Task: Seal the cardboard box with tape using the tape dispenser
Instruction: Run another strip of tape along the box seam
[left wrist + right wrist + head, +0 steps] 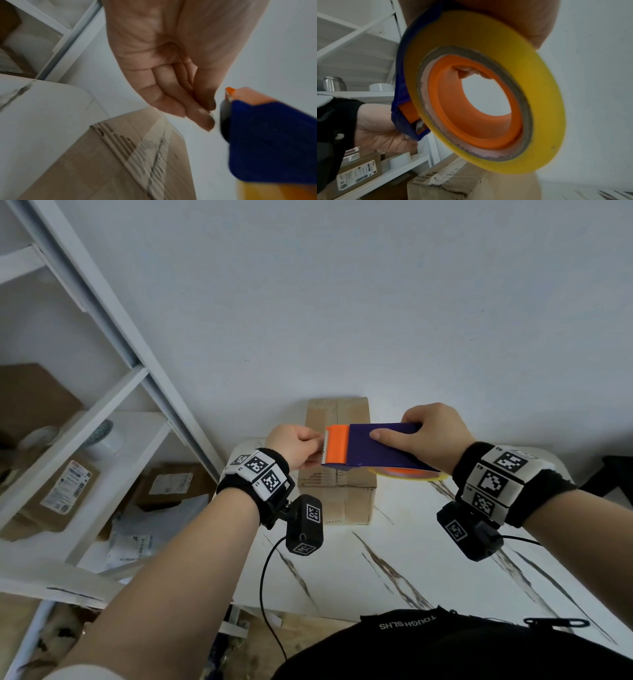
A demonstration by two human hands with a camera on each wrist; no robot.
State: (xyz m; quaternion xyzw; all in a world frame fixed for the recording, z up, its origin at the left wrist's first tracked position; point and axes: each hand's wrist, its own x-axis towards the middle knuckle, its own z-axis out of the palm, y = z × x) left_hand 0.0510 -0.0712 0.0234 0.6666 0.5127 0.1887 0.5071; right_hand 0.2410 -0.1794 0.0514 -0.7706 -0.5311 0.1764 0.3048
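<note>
A closed brown cardboard box (337,419) stands on the white marble table (411,559), old tape strips along its top seam (154,148). My right hand (428,436) grips a blue tape dispenser (387,446) with an orange front end (337,446), held in the air above the box. Its yellow tape roll (488,94) fills the right wrist view. At the dispenser's serrated edge, my left hand (301,445) pinches with thumb and fingertips (207,119); the clear tape end between them is too faint to see plainly.
A white shelf unit (113,422) stands left of the table, holding labelled parcels (65,491), a white tape roll (400,160) and a metal jar (334,83). A bare white wall (342,302) rises behind the box. Cables hang from the wrist cameras near the table's front edge.
</note>
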